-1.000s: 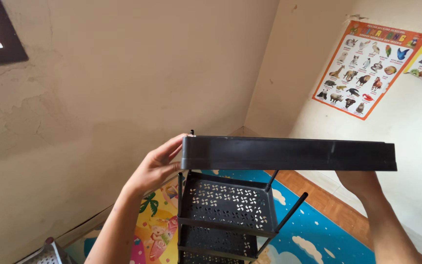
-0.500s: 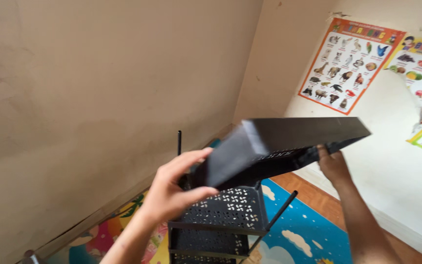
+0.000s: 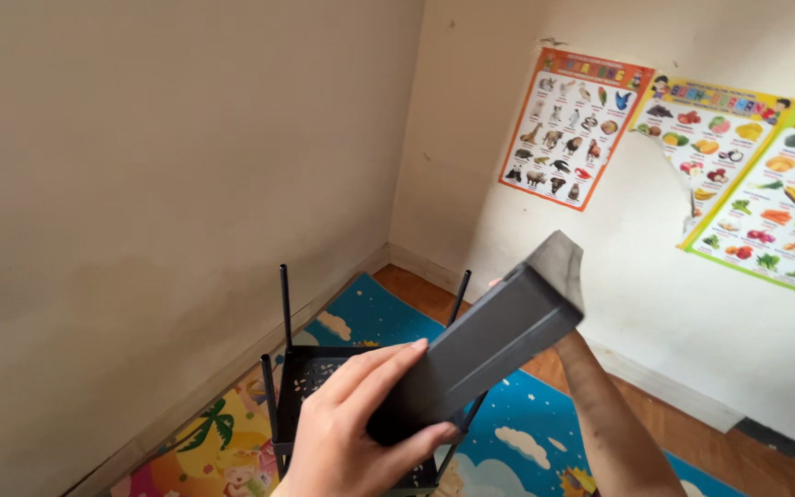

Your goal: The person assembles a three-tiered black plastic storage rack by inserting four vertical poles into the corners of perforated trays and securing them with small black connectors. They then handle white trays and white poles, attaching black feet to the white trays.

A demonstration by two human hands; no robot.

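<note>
Swung from level to end-on, the black shelf tray now tilts above the black rack, my left hand clamped around its near end, my right hand mostly hidden behind it, grip unclear.

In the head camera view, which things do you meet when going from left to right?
Black upright pole of the rack → left hand → dark shelf tray held up by both hands → animal poster → fruit poster → vegetable poster.
</note>
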